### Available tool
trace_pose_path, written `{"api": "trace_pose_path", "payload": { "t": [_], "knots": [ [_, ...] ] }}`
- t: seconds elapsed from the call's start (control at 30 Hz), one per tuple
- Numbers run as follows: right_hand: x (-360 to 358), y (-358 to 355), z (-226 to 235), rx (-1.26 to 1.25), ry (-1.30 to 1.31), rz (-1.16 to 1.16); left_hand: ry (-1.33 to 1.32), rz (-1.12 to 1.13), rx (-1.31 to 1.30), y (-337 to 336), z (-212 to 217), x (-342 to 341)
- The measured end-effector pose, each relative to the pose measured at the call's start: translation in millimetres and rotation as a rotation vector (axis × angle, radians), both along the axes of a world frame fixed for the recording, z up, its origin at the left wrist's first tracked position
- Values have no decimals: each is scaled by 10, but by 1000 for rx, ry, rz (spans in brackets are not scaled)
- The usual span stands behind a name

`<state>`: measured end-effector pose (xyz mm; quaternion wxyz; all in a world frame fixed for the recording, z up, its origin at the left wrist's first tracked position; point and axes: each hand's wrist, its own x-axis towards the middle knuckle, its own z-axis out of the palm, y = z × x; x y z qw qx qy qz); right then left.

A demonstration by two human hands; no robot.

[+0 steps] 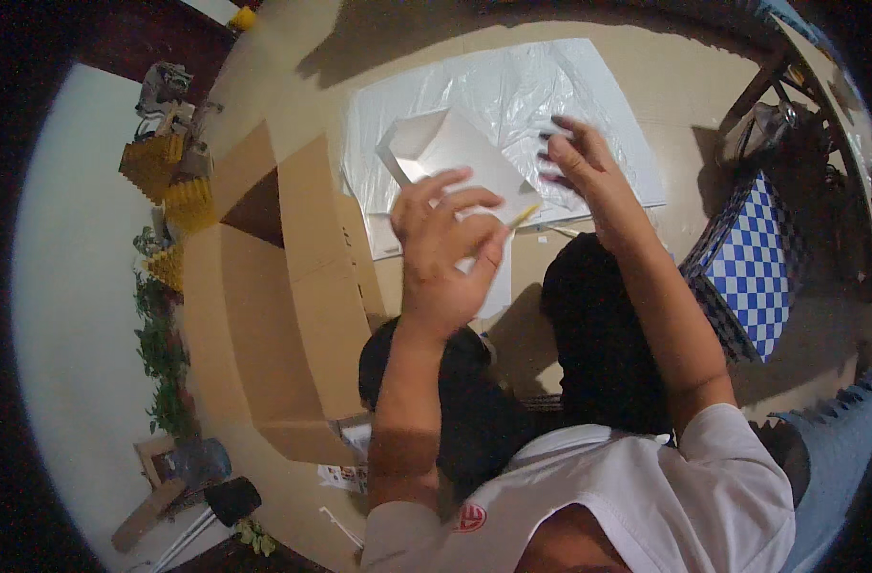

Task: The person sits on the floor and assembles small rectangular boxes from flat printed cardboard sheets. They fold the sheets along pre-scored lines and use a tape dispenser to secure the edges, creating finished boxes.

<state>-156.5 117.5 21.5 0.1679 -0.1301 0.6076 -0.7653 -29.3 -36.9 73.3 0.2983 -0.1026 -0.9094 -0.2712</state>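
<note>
Head view, looking down on a seated person's 2 raised hands. The left hand (445,244) is curled, fingers bent around the near edge of a folded white paperboard piece shaped like a shallow open box (450,153), with a thin yellow stick-like item (525,217) poking out at its 3 o'clock side; whether that stick is pinched or merely lying behind the thumb cannot be told. The right hand (577,158) is blurred, fingers spread and loosely open, touching or just beside the board's 3 o'clock edge, apparently steadying it while the other hand grips. The board is held up above a clear crinkled plastic sheet (569,86) spread on the tan floor (674,67), which likely serves as a work surface. At 9 o'clock a large open brown corrugated carton (293,286) stands close by; at 3 o'clock lies a blue-and-white chequered bag (756,267).
</note>
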Motion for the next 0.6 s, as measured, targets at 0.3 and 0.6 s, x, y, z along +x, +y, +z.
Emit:
{"api": "trace_pose_path", "payload": {
  "t": [0.3,0.6],
  "knots": [
    [-33,-51,-44,42,-6,172,59,-189,112,92,-3,70],
    [8,-302,14,78,279,387,-165,-221,742,-227,-33,32]
  ]
}}
